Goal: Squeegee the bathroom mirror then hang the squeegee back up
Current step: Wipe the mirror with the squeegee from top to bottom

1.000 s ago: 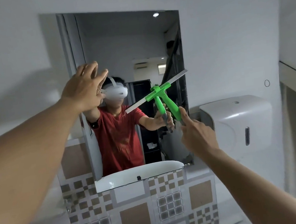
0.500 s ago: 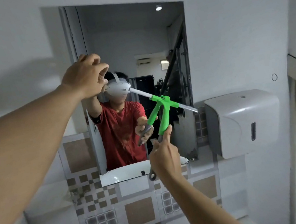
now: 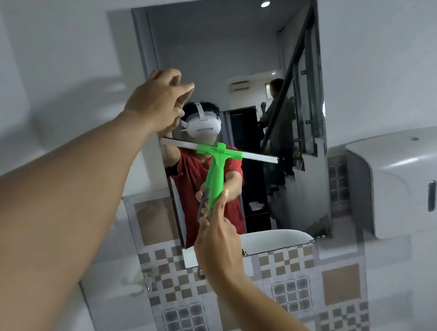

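A rectangular mirror (image 3: pixel 235 52) hangs on the white wall above patterned tiles. My right hand (image 3: pixel 215 238) grips the lower handle of a green squeegee (image 3: pixel 216 171). Its white blade lies against the mirror's lower left part and tilts down to the right. My left hand (image 3: pixel 160 103) is raised at the mirror's left edge, above the blade's left end, with loosely curled fingers that hold nothing. The mirror reflects a person in a red shirt, a white basin and a staircase.
A white paper dispenser (image 3: pixel 414 181) is mounted on the wall right of the mirror. Brown and grey patterned tiles (image 3: pixel 292 289) cover the wall below. A small metal hook (image 3: pixel 148 281) sits on the tiles at the lower left.
The squeegee has moved left across the mirror, and its blade has turned from rising to the right to sloping down to the right. My left hand stays raised at the mirror's left edge.
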